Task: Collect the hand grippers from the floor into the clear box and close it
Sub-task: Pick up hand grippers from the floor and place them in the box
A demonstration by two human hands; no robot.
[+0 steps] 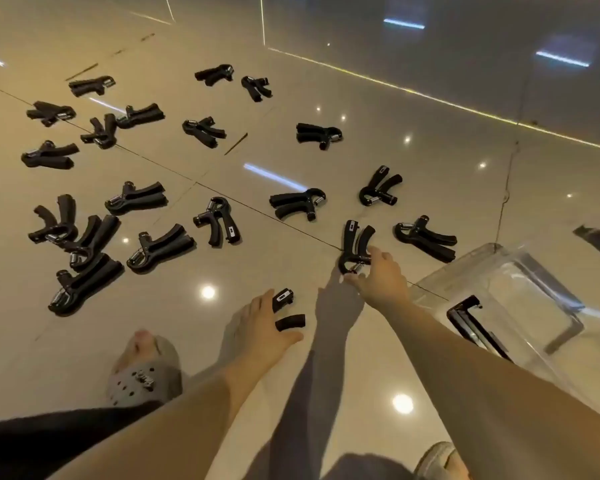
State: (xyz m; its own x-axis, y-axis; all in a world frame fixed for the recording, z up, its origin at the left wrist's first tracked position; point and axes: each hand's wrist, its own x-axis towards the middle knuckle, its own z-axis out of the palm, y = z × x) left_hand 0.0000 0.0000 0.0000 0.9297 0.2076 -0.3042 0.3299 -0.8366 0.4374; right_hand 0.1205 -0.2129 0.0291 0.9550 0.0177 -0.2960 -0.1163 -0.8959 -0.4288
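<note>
Several black hand grippers lie scattered over the glossy beige tile floor (257,150). My left hand (264,327) is shut on one hand gripper (286,308), whose two handle ends stick out past my fingers just above the floor. My right hand (381,275) reaches forward with fingers spread and touches the spring end of another hand gripper (354,244) that lies on the floor. The clear box (520,292) stands at the right, beside my right forearm, with black latch parts showing through its wall.
My left foot in a grey perforated clog (142,368) stands at the bottom left, and my other shoe (437,459) shows at the bottom edge. A dark glossy wall (465,46) runs along the back right. More hand grippers (425,237) lie close to the box.
</note>
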